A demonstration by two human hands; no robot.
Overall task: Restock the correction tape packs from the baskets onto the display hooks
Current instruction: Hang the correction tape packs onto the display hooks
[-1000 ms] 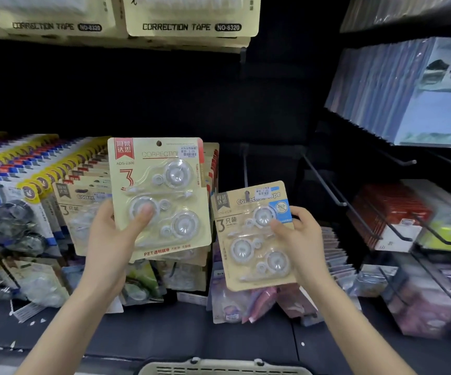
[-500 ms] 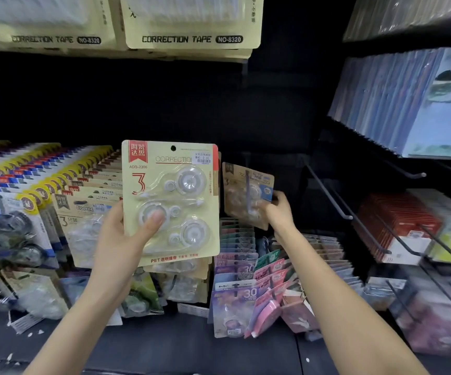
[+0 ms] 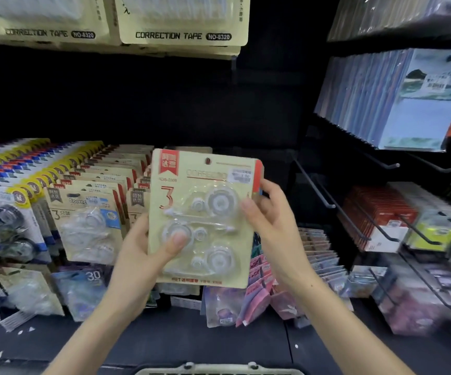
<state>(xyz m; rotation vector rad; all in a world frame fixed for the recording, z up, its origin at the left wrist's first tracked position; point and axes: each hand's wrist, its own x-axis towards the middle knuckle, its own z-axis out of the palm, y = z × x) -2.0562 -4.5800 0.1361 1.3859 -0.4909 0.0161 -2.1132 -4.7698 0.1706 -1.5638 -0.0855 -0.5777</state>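
Hanging step: my left hand [image 3: 148,250] and right hand [image 3: 270,220] grip one correction tape pack [image 3: 205,212]; next, I align its hole with a hook.

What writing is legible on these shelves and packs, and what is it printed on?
"CORRECTION TAPE NO-8320": top left pack and top right pack.
"3", "CORREC" with the rest blurred: held pack.
"30": blue pack, lower left.
Held pack's red badge, price sticker and bottom line: too blurred to read.
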